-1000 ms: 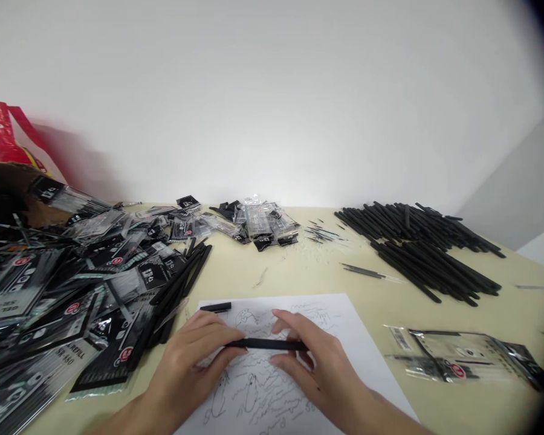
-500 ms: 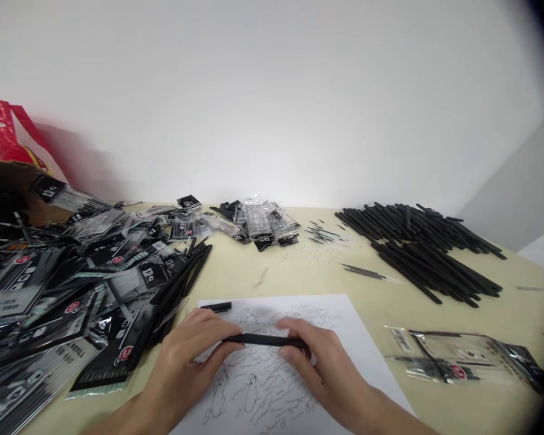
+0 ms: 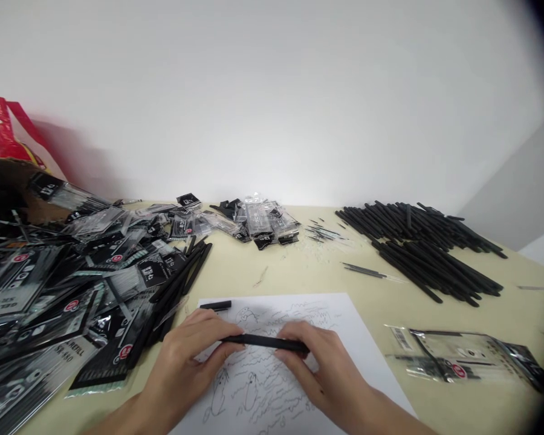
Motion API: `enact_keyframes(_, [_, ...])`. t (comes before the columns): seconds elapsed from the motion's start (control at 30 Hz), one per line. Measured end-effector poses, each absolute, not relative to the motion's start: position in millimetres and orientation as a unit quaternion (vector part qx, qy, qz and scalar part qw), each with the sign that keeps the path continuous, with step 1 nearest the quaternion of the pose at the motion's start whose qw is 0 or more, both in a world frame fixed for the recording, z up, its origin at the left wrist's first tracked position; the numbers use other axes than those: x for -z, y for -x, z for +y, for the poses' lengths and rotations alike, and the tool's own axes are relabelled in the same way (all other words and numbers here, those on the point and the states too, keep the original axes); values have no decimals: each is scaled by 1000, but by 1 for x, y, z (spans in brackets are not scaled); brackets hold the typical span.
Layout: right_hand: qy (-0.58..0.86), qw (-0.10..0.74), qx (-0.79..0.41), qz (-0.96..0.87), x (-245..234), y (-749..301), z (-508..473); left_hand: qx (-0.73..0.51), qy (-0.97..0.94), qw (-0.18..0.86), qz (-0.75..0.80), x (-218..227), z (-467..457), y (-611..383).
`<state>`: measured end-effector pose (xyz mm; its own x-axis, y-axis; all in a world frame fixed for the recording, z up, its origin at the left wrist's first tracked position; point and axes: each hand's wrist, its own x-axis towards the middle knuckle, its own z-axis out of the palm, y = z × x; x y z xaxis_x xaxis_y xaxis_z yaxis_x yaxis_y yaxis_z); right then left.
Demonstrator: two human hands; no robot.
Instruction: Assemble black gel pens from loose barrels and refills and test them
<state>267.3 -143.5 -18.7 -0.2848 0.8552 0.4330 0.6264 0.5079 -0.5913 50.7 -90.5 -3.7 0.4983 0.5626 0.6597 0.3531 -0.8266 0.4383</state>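
A black pen barrel (image 3: pixel 265 342) lies level above the scribbled white paper sheet (image 3: pixel 344 344), held at its two ends. My left hand (image 3: pixel 185 359) grips the left end between thumb and fingers. My right hand (image 3: pixel 320 362) grips the right end the same way. A short black pen cap (image 3: pixel 215 305) lies on the top edge of the sheet, just beyond my left hand. Close to that hand's left side, a bunch of black pens (image 3: pixel 172 296) rests on the spilling heap of black-and-clear refill packets (image 3: pixel 49 302).
Across the cream table (image 3: pixel 272 284), a stack of black pen barrels (image 3: pixel 421 248) lies at the back right, with thin refills (image 3: pixel 367 272) nearby. One opened clear packet (image 3: pixel 462 359) lies at the right. More packets (image 3: pixel 263 220) sit at the back. A cardboard box (image 3: pixel 9 187) and red bag (image 3: pixel 2 130) stand at far left.
My hands have drawn closer around the pen, and my right hand now grips it lower and tighter. The pen stays level over the sheet; the view has shifted slightly.
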Motion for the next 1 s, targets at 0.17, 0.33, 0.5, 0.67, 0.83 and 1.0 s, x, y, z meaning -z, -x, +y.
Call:
enact_keyframes(0.17, [466, 351, -147, -799, 18, -266, -145, -420, -860, 145, 251, 4, -91, -51])
enact_keyframes(0.33, [477, 375, -178, -775, 15, -265, -145, -425, -858, 127, 260, 3, -90, -51])
enact_keyframes(0.5, [479, 357, -175, -783, 16, -266, -142, -417, -860, 135, 260, 5, -89, -51])
enact_keyframes(0.67, [484, 353, -182, -780, 18, -266, -141, -418, -861, 131, 259, 2, -90, -52])
enact_keyframes(0.83, [458, 376, -152, -791, 14, -266, -141, -426, -856, 134, 260, 2, -90, -51])
enact_keyframes(1.0, [455, 378, -148, -792, 13, -266, -142, -429, -856, 135, 255, 5, -90, -51])
